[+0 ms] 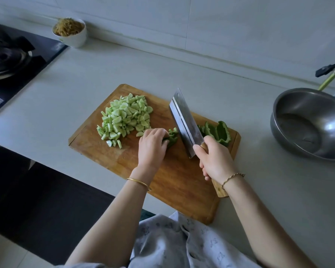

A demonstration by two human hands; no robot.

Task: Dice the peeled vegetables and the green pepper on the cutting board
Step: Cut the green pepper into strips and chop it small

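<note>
Our grey patterned shirt [182, 244] sits lowest in view, just over the near corner of the rectangular wooden cutting board [178, 182]. The board lies slantwise on the pale grey surface [85, 74], with that corner close to the surface's front edge.

On the board, our left hand [152, 147] holds down one dark green pepper piece [171, 137] with curled fingers. Our right hand [215, 161] is wrapped around the wooden handle of one broad steel cleaver [184, 122]. Its blade stands just right of that piece; we cannot tell whether its edge touches the wood. Beyond the blade, near the board's right edge, lie at least two larger green pepper strips [220, 132]. One heap of pale green diced vegetable [124, 117] fills the board's far left part, a few cubes lying close to the left edge. We see bare wood across the board's near half.

Each wrist carries one bracelet: a gold bangle [138, 183] on the left, a twisted cord bracelet [233, 177] on the right.

Open surface separates the board from one round steel bowl [317, 113] at the right and from the black gas hob [12, 60] at the left. One white bowl of brown shreds [74, 38] stands by the wall, just beside the hob.
</note>
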